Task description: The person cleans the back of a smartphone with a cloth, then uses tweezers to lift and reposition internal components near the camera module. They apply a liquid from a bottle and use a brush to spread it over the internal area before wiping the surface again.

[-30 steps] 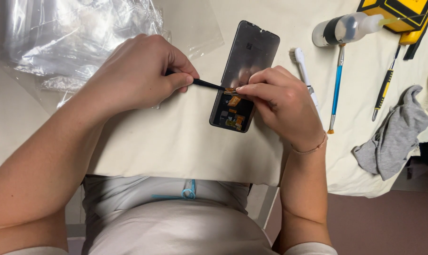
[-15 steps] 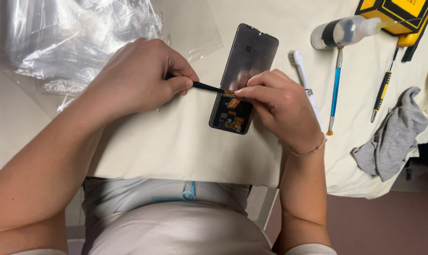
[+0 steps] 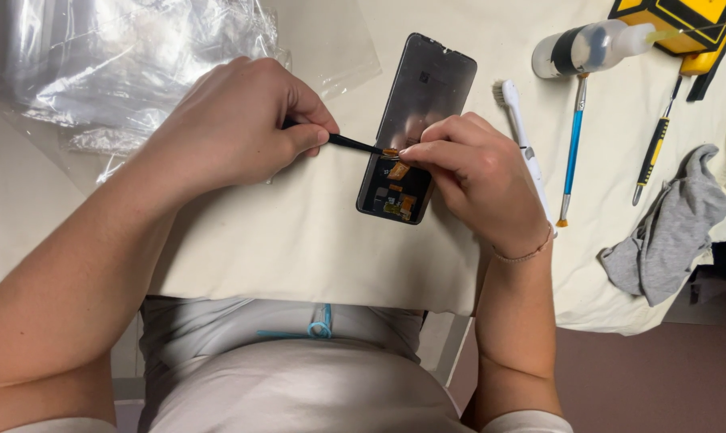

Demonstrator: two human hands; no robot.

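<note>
The left hand (image 3: 234,128) pinches a thin black tool (image 3: 355,145), tip pointing right at the phone (image 3: 415,128) (long axis toward the tabletop's far edge); right hand (image 3: 479,180) fingertips press there.

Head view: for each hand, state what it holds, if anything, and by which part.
The left hand pinches a thin black tool at its rear end. The right hand presses its fingertips on the phone screen panel by the orange flex cable; no gripping shows.

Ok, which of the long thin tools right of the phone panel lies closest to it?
The white brush, right beside the right hand. The blue-handled tool and yellow-and-black screwdriver lie farther right.
</note>
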